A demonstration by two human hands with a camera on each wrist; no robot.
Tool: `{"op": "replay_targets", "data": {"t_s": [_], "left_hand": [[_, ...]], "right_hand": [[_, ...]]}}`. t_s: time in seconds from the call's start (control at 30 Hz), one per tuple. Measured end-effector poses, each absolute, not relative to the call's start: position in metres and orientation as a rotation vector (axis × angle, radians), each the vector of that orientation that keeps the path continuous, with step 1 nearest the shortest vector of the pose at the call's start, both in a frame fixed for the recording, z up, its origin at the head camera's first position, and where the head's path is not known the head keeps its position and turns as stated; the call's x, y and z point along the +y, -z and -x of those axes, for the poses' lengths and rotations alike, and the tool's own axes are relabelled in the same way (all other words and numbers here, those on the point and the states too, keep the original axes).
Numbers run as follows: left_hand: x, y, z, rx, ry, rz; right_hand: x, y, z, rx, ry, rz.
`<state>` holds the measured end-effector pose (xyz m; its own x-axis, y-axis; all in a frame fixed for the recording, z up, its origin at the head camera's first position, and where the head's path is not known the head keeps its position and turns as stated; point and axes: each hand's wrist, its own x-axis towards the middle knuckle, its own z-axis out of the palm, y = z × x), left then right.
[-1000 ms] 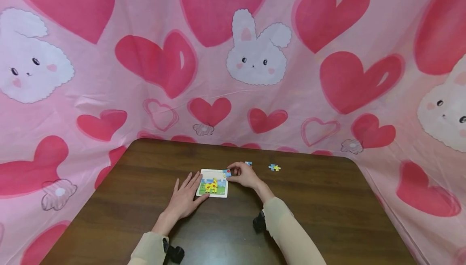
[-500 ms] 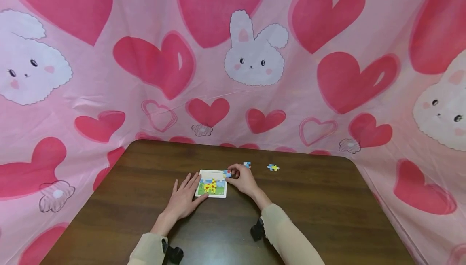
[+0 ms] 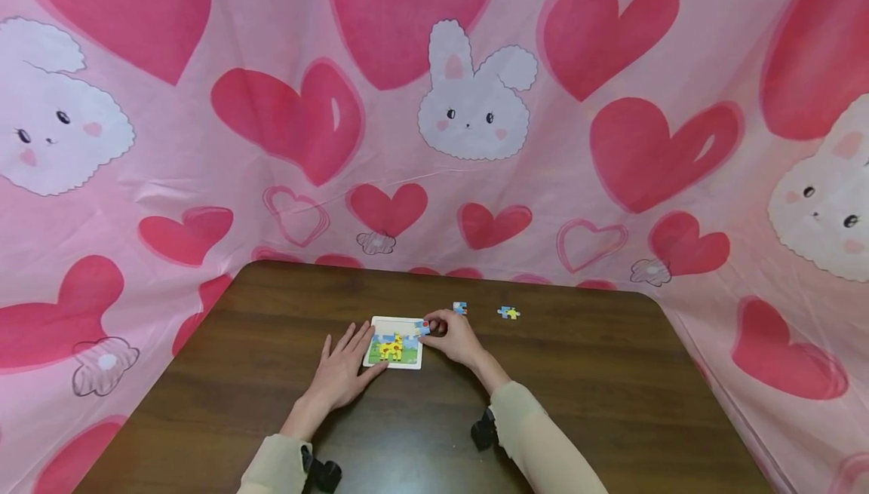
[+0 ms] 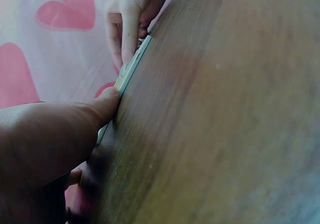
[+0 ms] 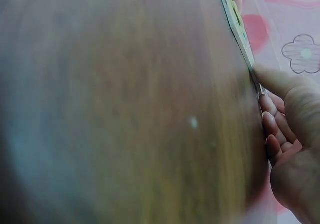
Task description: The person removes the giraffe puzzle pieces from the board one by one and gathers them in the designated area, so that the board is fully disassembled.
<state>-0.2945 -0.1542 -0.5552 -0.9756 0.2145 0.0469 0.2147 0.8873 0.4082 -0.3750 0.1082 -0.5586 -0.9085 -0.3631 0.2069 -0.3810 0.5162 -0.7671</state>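
A small white-framed jigsaw puzzle (image 3: 373, 363) lies on the table in the head view, its lower part filled with a giraffe on green and blue. My left hand (image 3: 337, 375) rests along its left side, fingers spread, with the thumb at the near edge. At the upper right corner my right hand (image 3: 459, 339) pinches a blue puzzle piece (image 3: 422, 327) with a red spot between thumb and index finger. That piece overlaps the frame's corner at a slant. The left wrist view shows the left thumb (image 4: 106, 104) on the frame's edge.
Beyond the right hand lies a blue loose puzzle piece (image 3: 460, 307). Farther right sits a blue-and-yellow group of puzzle piece shapes (image 3: 508, 313). The brown wooden table (image 3: 577, 373) ends at a pink heart-and-rabbit cloth (image 3: 400, 132) behind it.
The piece in my right hand has turned slightly and shifted a little toward me at the puzzle's upper right corner. My left hand keeps its place on the frame.
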Motion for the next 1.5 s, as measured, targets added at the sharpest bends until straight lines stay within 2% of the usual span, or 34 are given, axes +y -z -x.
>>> {"op": "replay_targets", "data": {"t_s": [0.6, 1.5], "left_hand": [[-0.155, 0.558, 0.297, -3.04, 0.663, 0.356], [-0.156, 0.555, 0.295, -3.055, 0.675, 0.366]], "right_hand": [[0.131, 0.547, 0.371, -2.651, -1.473, -0.557], [0.244, 0.536, 0.374, -2.675, -1.309, -0.26]]}}
